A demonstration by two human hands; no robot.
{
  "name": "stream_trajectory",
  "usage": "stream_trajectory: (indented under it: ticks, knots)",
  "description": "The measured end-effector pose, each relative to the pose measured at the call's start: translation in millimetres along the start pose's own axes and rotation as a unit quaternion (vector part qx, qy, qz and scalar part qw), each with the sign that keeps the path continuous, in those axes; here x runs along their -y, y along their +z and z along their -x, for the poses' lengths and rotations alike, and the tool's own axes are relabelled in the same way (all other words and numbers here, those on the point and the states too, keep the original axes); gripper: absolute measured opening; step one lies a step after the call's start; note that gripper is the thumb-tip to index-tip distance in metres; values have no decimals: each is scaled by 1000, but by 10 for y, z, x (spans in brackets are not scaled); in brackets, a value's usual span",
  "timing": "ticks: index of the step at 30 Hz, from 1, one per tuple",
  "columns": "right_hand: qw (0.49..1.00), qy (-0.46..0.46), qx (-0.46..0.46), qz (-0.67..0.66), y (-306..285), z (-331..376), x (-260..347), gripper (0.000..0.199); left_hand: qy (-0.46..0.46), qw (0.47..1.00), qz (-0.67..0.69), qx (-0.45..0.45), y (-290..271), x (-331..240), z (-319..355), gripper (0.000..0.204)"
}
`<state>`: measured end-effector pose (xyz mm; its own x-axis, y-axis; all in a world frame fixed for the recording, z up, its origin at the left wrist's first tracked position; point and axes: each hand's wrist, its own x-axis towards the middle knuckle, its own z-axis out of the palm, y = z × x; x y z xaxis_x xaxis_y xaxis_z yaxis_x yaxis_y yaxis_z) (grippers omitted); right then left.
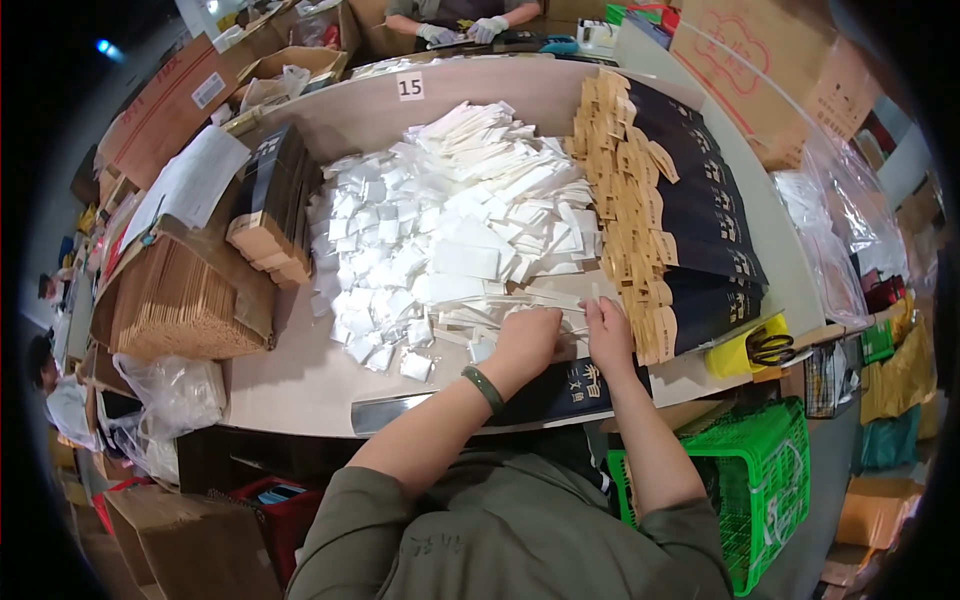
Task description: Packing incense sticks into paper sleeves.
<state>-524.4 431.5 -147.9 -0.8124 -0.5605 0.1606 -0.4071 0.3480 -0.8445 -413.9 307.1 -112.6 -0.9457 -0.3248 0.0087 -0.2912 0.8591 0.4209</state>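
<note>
Dark sleeve [575, 385] under both hands, white packets [440, 250] crowding behind

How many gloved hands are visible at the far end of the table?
2: a co-worker's gloved hands lie side by side beyond the table's far edge, top centre. Others may be hidden.

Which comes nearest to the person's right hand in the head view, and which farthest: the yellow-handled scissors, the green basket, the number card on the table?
From the right hand:
1. Yellow-handled scissors, off to its right at the table edge.
2. Green basket, lower right, below the table.
3. Number card, far side of the table, upper left.
</note>
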Motion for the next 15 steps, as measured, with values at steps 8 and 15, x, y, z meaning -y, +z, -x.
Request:
stream_trajectory:
  ticks: [8,15]
  knots:
    - [979,-161,2,127,-12,-62,305,21,-62,961,160,-215,-833,583,465,7]
    - [925,-321,95,181,343,-533,869,17,-205,876,362,-244,-1003,1038,1670,9]
